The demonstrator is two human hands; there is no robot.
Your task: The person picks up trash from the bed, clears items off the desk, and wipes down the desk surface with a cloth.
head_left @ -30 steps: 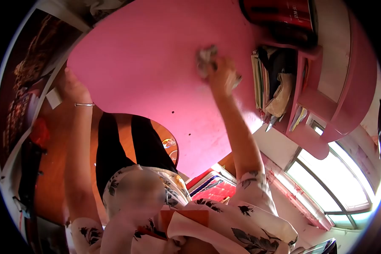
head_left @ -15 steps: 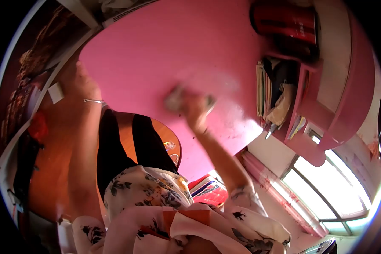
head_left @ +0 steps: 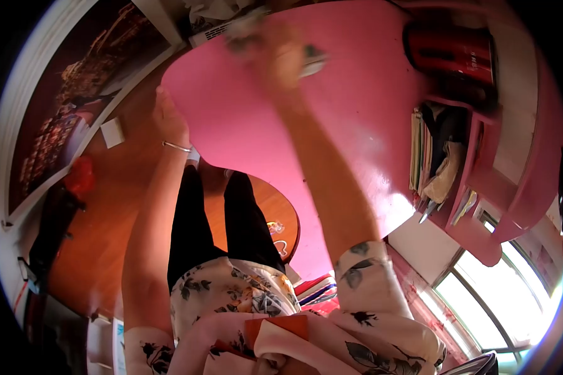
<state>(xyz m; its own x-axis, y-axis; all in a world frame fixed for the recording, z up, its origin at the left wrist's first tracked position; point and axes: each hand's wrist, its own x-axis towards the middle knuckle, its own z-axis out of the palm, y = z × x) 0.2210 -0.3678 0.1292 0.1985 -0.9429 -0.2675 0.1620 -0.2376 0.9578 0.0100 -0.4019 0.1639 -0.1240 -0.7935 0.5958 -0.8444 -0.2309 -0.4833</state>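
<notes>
A pink desktop (head_left: pixel 231 125) with a curved edge spreads out in front of me. My right hand (head_left: pixel 284 59), smeared by motion, is closed on a crumpled grey-white cloth (head_left: pixel 247 39) near the far edge of the desktop. Part of the cloth sticks out on the right side of the hand. My left hand (head_left: pixel 171 119), with a bracelet at the wrist, holds the left edge of the desktop. Its fingertips point away from me, and its grip is partly hidden.
Books and folders (head_left: pixel 421 150) stand in a pink shelf (head_left: pixel 475 169) at the right, below a red and black container (head_left: pixel 453 56). A framed picture (head_left: pixel 75 100) is at the left. A red bag (head_left: pixel 80 177) lies near the wooden floor (head_left: pixel 106 225).
My right hand moved with the cloth from the right part of the desktop toward me, then away to the far edge. My left hand stays at the left edge while the view shifts.
</notes>
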